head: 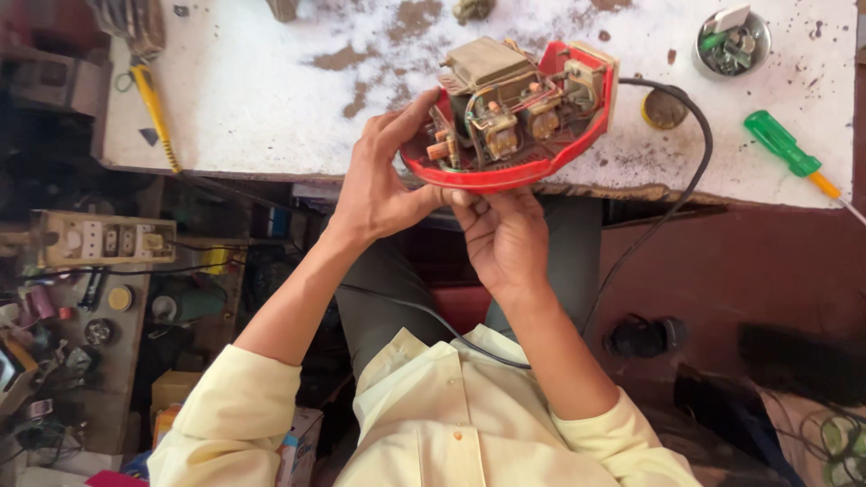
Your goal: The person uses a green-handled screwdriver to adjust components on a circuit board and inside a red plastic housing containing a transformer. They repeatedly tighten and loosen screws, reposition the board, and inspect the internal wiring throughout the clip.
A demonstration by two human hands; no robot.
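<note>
I hold an opened electrical device [514, 171] with a red plastic shell at the near edge of a worn white worktable [253, 99]. A boxy transformer, relays and coloured wires sit exposed inside it. My left hand [383, 176] grips the shell's left rim, thumb over the edge by the circuit parts. My right hand [501, 234] supports the shell from underneath, fingers curled against its bottom. A black cable [695, 171] leaves the device's right side and loops down past the table edge.
A green-handled screwdriver [785, 149] lies at the table's right. A small metal bowl [732, 41] of parts stands at the back right, a round yellow lid [663, 108] beside the device. A yellow-handled tool [153, 104] lies at left. Cluttered shelves with a switchboard [104, 239] fill the left.
</note>
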